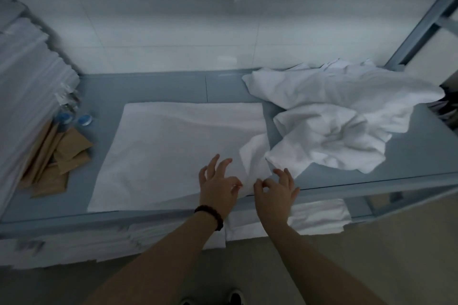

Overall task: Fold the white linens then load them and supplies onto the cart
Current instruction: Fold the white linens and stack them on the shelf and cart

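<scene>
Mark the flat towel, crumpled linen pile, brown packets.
flat towel [173,146]: head view, middle of spread surface.
crumpled linen pile [342,114]: head view, centre of heap.
brown packets [71,146]: head view, uppermost packet's face.

Two forearms show, the left arm [158,257] and the right arm [312,257]. Both are bare from the lower edge of the view up to the wrists. The left grip [216,187] and the right grip [275,193] are bare as well. Round the left wrist sits a bracelet [210,216] of dark round beads, strung close together in a single row. In the dim light its shade reads as black to deep reddish brown. At the bottom edge two shoes peep out, the left shoe [186,301] and the right shoe [236,296]. Both are dark, the right with a paler rim at the toe; the rest is cut off.
</scene>
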Demonstrator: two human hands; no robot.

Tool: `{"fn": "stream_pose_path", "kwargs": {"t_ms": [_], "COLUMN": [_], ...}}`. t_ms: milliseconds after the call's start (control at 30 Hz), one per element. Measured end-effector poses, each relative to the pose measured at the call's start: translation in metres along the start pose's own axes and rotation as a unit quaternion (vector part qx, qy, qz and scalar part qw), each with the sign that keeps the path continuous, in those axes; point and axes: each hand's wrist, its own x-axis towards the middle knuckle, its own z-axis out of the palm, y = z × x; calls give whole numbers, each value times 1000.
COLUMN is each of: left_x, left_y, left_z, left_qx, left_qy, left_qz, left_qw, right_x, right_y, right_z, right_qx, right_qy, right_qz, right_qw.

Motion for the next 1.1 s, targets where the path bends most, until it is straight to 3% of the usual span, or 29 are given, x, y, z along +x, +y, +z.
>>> {"fn": "stream_pose_path", "kwargs": {"t_ms": [167,300,500,733,867,1100], "left_x": [-23,-34,-35,-20,-18,-16], "left_y": [-5,-8,-5,13,30,40], "left_z": [6,12,16,37,47,24], "left_qx": [34,49,68,130,132,84], "left_qy": [-42,-32,-51,-135,-158,-33], "left_qz": [17,40,41,73,94,57], "left_qw": [998,997,996,980,974,994], "right_x": [-16,-20,-8,13,15,14], "right_y": [19,30,40,52,48,18], "right_z": [-4,-7,-11,-3,-1,-4], "right_qx": [-4,-4,4,-87,-70,36], "right_qy": [-21,-29,-1,-114,-118,-105], "right_qz": [39,69,94,84,72,25], "right_qw": [999,997,996,986,988,994]}}
